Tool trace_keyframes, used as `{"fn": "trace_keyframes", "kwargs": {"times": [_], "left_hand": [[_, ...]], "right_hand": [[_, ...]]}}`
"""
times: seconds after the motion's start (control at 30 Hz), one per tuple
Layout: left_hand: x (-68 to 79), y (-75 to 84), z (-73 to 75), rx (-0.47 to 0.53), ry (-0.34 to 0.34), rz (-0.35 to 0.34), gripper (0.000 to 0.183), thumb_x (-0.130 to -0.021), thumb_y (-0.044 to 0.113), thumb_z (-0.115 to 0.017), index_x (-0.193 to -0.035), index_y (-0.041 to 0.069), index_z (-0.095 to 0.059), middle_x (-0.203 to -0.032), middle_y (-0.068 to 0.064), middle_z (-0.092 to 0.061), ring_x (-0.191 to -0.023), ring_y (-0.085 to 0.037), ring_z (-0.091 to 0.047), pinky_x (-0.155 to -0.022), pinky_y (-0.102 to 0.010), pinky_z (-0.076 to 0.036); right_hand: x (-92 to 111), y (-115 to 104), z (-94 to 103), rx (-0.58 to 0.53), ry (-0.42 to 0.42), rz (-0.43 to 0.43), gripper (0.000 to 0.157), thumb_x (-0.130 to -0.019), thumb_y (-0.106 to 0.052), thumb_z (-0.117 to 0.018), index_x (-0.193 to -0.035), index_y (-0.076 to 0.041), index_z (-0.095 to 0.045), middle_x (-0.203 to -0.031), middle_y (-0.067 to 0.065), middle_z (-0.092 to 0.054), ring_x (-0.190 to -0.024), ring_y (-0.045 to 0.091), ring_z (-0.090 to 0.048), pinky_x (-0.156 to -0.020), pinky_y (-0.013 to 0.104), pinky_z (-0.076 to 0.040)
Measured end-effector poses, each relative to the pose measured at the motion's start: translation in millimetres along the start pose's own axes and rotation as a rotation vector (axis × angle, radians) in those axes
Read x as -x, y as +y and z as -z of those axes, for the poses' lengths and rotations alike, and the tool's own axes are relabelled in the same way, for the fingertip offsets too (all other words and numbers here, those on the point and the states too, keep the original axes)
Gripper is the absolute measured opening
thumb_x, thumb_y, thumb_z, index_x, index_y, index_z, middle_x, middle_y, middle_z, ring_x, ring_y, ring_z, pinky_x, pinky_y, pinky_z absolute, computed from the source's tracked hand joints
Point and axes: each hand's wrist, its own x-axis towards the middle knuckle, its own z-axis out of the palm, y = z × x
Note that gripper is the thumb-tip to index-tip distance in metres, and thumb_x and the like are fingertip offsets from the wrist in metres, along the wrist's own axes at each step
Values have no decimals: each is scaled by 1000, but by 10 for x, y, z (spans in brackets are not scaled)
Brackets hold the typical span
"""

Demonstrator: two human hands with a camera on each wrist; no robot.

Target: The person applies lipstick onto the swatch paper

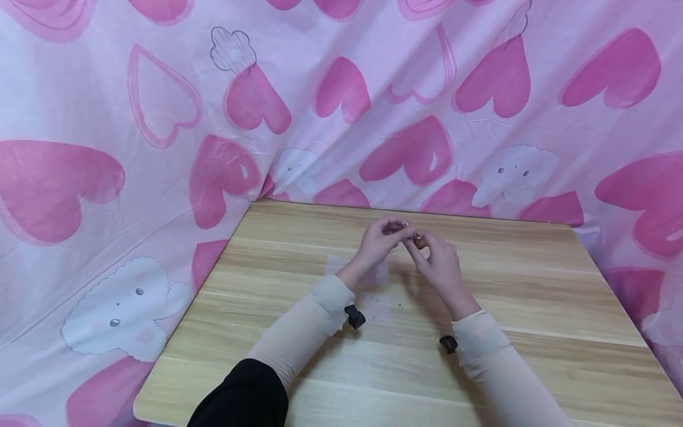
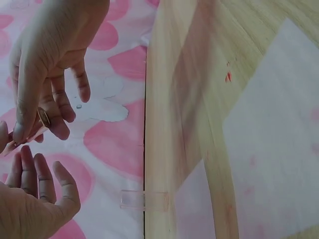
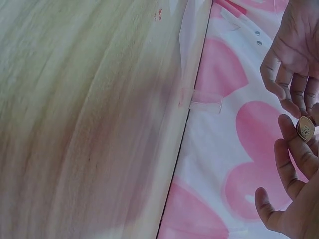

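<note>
On the left, a pink curtain [image 1: 96, 196] printed with hearts and white puppy faces hangs beside a wood-grain tabletop [image 1: 533, 284]. A black sleeve [image 1: 242, 397] over a beige cuffed sleeve [image 1: 304, 332] leads up to the left hand, with a small black device [image 1: 354, 316] at the cuff.

Below and behind that wrist lie two translucent sheets [image 1: 380, 273] on the wood, with faint pinkish marks on them; I cannot tell whether they are flat film or bags. In the left wrist view, red flecks [image 2: 228, 77] lie on the bare wood near the larger one, and a clear plastic piece [image 2: 132, 199], box or strip, I cannot tell, straddles the table's edge.

The left hand [image 1: 380, 240] meets the right near the far edge, thumb and fingertips pinching at a small gold-toned piece [image 3: 305, 128], which is held above the tabletop between both hands. The right hand [image 1: 443, 264] grips it between thumb and fingers; its dotted face shows in the right wrist view. Farthest right is the other beige sleeve [image 1: 512, 367], with a second black device [image 1: 449, 344].
</note>
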Motion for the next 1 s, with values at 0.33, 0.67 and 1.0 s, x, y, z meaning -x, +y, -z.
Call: {"fn": "trace_keyframes", "kwargs": {"times": [0.33,0.67,1.0], "left_hand": [[30,55,-69,51,56,-37,23,-89,25,-79,-104,8,-73,-95,1,-72,-88,-10,-66,-78,-27,-57],[25,70,-36,10,50,-67,21,-88,26,-80,-99,9,-75,-91,2,-72,-85,-11,-66,-78,-28,-57],[12,77,-15,31,11,-69,24,-89,25,-79,-105,7,-75,-97,2,-74,-91,-12,-66,-82,-28,-56]], "right_hand": [[-3,-55,22,-5,35,43,25,-92,-25,-75,-107,-6,-72,-82,6,-73,-64,23,-62,-75,53,-46],[-12,-65,47,-33,27,85,23,-92,-18,-74,-110,-4,-71,-81,7,-73,-71,27,-66,-70,49,-46],[-13,-39,62,-77,-10,95,16,-95,-14,-70,-109,-7,-71,-84,4,-73,-78,22,-66,-63,40,-45]]}}
